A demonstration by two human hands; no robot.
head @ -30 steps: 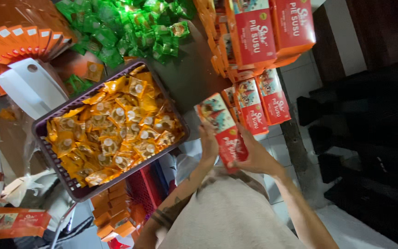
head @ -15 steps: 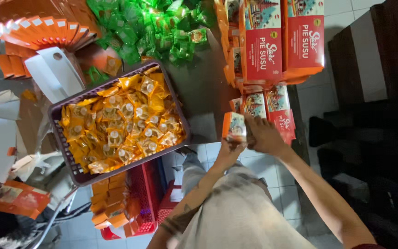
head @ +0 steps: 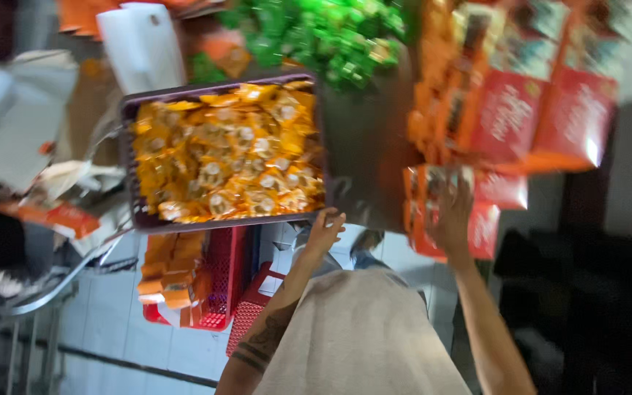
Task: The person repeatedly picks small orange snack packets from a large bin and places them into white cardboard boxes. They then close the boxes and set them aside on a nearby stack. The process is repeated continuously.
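Note:
My left hand hovers with fingers apart at the near right corner of a dark purple tray, holding nothing. The tray is full of orange snack packets. My right hand is further right, fingers wrapped over an orange-red carton at the front of a row of like cartons. Taller red and orange cartons stand stacked behind it. The picture is blurred by motion.
A heap of green packets lies beyond the tray. A white plastic piece and folded orange cartons are at the upper left. Red plastic baskets with orange packs stand on the tiled floor below.
Both hands held one carton together before. My left hand has let go and moved left to the tray's corner. My right hand has carried the carton right to the row of cartons.

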